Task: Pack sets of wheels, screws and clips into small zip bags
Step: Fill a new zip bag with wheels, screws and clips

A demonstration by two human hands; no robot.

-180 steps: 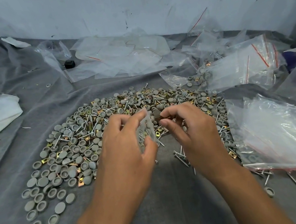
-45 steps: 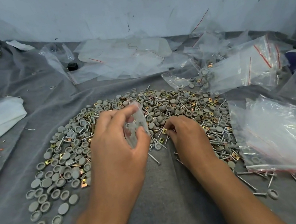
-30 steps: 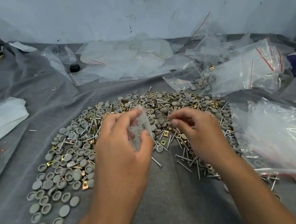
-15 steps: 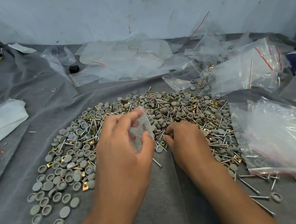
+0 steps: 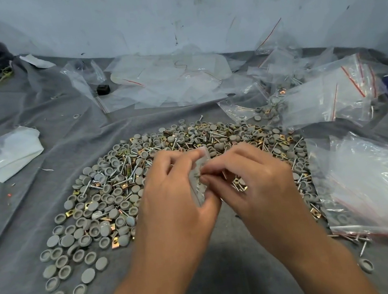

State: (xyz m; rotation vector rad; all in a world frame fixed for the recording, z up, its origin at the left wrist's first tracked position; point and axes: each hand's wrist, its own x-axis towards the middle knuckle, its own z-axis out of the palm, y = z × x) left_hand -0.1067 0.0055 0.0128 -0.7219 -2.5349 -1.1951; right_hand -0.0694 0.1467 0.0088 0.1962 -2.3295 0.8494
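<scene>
Nearest: both forearms reach in over the grey cloth (image 5: 222,282). Left hand (image 5: 173,201) pinches a small zip bag (image 5: 199,181) upright between thumb and fingers, just above the near edge of the parts pile. Right hand (image 5: 257,182) has its fingertips bunched at the bag's mouth; they look pinched on a small part, but blur hides which one. Step in hand, I'd say: feeding a piece into the bag. Next move likely calls for keeping the mouth open, letting the piece fall, then picking again from the pile.

Behind the hands: loose heap of grey wheels (image 5: 110,200), screws (image 5: 127,166) and brass clips (image 5: 114,244), mixed. Right side: stack of clear bags (image 5: 372,189), red zip strips, contents unclear. Farther right: filled bags (image 5: 327,97) showing wheels and clips. Far back: flat empty bags (image 5: 170,82) by the wall.
</scene>
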